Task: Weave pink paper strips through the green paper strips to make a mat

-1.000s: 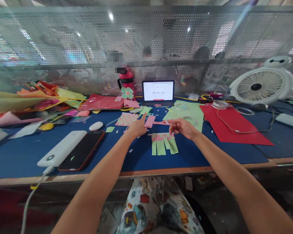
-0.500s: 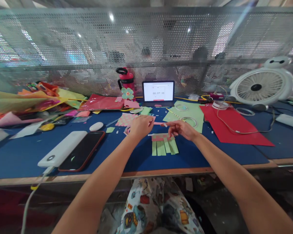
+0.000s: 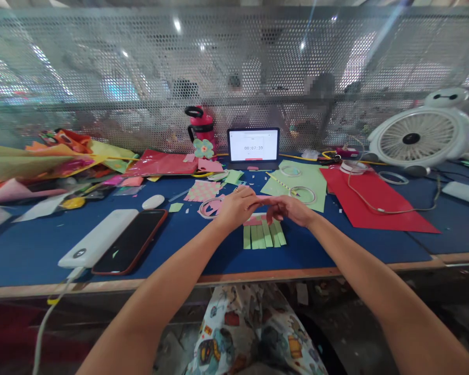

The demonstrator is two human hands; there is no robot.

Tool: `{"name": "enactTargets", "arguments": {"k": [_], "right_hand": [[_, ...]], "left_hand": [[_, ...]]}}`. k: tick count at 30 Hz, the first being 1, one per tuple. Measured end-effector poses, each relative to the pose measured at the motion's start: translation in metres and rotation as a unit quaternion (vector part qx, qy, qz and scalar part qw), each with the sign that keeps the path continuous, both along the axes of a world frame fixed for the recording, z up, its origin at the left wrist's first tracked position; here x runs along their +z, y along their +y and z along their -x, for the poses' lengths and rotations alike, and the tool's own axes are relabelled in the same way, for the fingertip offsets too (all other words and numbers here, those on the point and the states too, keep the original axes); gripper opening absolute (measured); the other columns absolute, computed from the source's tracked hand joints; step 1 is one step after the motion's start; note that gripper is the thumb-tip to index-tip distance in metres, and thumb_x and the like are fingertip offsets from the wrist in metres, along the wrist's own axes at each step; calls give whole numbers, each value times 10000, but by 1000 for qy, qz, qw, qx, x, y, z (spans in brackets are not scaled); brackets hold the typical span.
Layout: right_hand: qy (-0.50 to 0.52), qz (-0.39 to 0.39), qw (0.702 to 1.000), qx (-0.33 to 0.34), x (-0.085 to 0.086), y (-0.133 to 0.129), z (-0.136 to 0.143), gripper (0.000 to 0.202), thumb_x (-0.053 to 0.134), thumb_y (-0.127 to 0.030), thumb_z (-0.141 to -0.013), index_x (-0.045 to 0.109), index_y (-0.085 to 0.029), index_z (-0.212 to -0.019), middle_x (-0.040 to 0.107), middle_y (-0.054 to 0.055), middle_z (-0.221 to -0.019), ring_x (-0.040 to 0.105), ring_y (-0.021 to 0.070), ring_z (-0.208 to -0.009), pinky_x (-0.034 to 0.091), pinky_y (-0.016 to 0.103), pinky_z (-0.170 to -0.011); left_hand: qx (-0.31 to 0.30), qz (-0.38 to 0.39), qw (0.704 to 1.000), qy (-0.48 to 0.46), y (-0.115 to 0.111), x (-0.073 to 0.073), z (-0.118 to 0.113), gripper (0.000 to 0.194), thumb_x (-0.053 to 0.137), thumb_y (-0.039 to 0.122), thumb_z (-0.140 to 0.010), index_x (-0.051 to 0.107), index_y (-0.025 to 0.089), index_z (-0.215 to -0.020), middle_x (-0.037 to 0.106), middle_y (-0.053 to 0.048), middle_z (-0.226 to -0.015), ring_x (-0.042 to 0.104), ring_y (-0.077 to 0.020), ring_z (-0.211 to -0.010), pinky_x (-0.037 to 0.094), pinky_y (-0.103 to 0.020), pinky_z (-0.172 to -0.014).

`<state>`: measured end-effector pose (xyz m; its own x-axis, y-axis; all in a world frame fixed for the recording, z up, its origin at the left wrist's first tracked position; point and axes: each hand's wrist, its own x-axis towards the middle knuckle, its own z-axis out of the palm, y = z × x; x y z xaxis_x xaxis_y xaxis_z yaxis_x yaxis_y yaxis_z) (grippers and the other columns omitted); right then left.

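My left hand [image 3: 238, 208] is closed, its fingers pinching a narrow pink paper strip [image 3: 268, 199]. Thumb and fingers of my right hand [image 3: 291, 209] close on the strip's other part, and the fingertips of both hands nearly meet. Directly under them lies a green paper piece cut into several slats [image 3: 262, 237], with a pink band across its top edge. A roll of tape [image 3: 209, 208] sits left of my left hand, over pink scraps. Behind it is a pink-and-green woven paper square [image 3: 204, 191]. My fingers hide part of the strip.
A green sheet [image 3: 273, 185] with tape rolls and a red sheet [image 3: 375, 208] lie right. A phone [image 3: 131, 242], power bank [image 3: 97, 239] and white mouse-like object [image 3: 153, 202] are left. At the back stand a tablet [image 3: 254, 146], red bottle [image 3: 202, 127] and white fan [image 3: 422, 133].
My left hand has moved slightly right and my right hand has closed in, so the fingertips come together at the pink strip. The small white piece on my right index finger is no longer visible.
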<state>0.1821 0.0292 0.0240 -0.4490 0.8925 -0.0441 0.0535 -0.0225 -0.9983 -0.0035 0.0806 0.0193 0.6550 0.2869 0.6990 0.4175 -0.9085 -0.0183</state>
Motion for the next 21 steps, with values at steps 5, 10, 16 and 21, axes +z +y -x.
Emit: {"name": "enactTargets", "arguments": {"k": [5, 10, 16, 21], "right_hand": [[-7, 6, 1000, 7, -1, 1, 1, 423, 325, -327, -841, 611, -116, -1071, 658, 61, -604, 383, 98, -453, 258, 244, -470], [-16, 11, 1000, 11, -4, 4, 3, 434, 326, -333, -847, 596, -103, -1097, 669, 75, -630, 365, 88, -430, 239, 240, -457], [-61, -37, 997, -17, -6, 3, 6, 509, 326, -340, -852, 409, -106, -1296, 675, 56, -634, 335, 94, -423, 245, 237, -454], [-300, -259, 914, -88, -6, 2, -9, 469, 536, -254, -725, 517, -179, -1188, 646, 11, -689, 481, 128, -583, 362, 259, -594]], "left_hand": [[15, -61, 997, 34, 1, -2, 0, 213, 492, 261, -871, 631, 159, -745, 594, -28, -748, 519, -131, -738, 420, -237, -655], [45, -110, 989, 93, 0, -2, -1, 211, 456, 218, -883, 592, 149, -737, 569, -42, -772, 511, -151, -778, 405, -244, -633], [59, -40, 994, 82, 2, 0, 0, 195, 460, 240, -880, 595, 149, -772, 566, -51, -811, 511, -163, -809, 413, -253, -678], [22, 128, 990, -63, 4, 4, 3, 152, 575, 266, -807, 602, 146, -718, 567, -19, -723, 514, -117, -684, 412, -224, -628]]}}
